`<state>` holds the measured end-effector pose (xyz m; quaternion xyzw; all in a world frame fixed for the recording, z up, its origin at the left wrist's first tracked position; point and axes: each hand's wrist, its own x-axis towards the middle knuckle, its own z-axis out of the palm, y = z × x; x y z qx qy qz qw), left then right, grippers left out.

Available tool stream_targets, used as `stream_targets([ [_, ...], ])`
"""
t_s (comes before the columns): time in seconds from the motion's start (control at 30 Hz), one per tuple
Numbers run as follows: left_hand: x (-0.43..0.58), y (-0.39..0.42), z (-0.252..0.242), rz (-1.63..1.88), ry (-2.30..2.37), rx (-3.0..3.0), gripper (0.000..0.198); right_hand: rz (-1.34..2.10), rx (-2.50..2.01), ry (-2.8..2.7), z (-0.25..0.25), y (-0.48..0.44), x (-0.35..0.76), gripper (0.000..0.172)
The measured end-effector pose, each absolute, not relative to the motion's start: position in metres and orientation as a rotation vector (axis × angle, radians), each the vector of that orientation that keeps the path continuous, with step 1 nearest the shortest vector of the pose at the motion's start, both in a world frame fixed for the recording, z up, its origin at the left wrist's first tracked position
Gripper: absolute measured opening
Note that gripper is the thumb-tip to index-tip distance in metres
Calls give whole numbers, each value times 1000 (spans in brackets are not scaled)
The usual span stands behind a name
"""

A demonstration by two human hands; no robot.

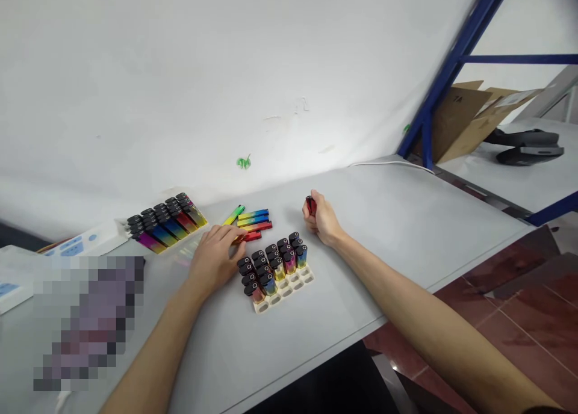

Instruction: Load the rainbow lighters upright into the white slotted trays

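My right hand [321,220] is closed around a red lighter [310,205] with a black top, held upright above the table. At the loose lighters, my left hand [217,257] has its fingers and thumb about the left end of a red-and-yellow lighter [253,236] lying flat. Just behind it lie several more loose ones, among them a blue-and-yellow lighter [255,214] and a green lighter [235,214]. Between my arms stands a pale slotted tray [285,292], partly filled with upright black-topped lighters [272,263]; its front slots show no lighters.
A second tray of upright lighters [167,221] stands against the wall at the left. Beside it are a white box with blue print [76,245] and a blurred-out object [97,318]. A blue metal frame [445,71], a cardboard box [460,122] and a black device [528,146] are at the right.
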<state>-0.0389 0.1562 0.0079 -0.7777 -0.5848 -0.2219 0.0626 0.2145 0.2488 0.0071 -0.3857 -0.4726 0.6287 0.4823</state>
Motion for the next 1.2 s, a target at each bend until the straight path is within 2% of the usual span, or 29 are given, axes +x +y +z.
stream_targets([
  [0.17,-38,156,14,-563,-1743,-2449,22,1542,-919,-1124,6,248,215,47],
  [0.37,-35,150,22,-444,-1780,-2480,23,1521,-906,-1131,7,248,213,49],
  [0.63,-27,145,29,-280,-1797,-2515,32,1227,-717,-1551,46,235,244,27],
  [0.73,-24,142,32,-294,-1802,-2502,37,1287,-628,-1612,61,222,257,29],
  [0.83,-24,138,33,-323,-1787,-2520,51,1330,-556,-1803,67,206,258,36],
  [1.03,-25,135,27,-616,-1852,-2439,43,744,-526,-2126,61,182,232,35],
  [1.2,-22,136,28,-713,-1817,-2403,44,665,-467,-2292,53,179,222,35],
])
